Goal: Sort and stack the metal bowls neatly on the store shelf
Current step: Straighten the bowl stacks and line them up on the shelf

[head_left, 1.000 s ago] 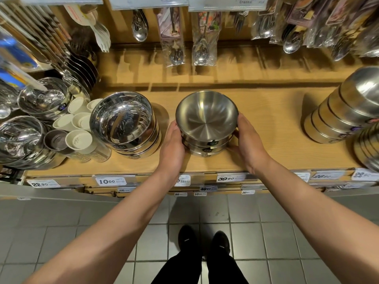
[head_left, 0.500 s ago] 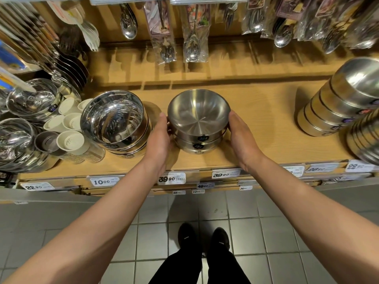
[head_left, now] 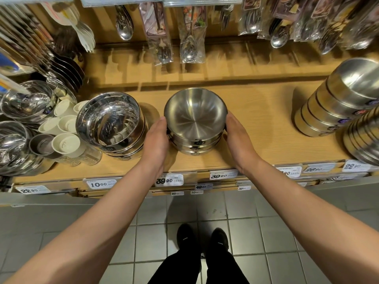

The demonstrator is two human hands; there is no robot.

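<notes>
We see a short stack of brushed metal bowls (head_left: 195,121) standing upright on the wooden shelf (head_left: 260,124), mouths up, stack axis vertical, near the front edge above the price labels (head_left: 169,179). Our left hand (head_left: 156,140) lies flat against the stack's left side, our right hand (head_left: 238,138) against its right; the stack sits between the two palms. Each grip is open-handed, fingers extended, pressing the sides rather than curled round them. A stack of shinier bowls (head_left: 110,121) stands just beside it on the left; a taller leaning stack (head_left: 336,103) stands well apart on the right.
</notes>
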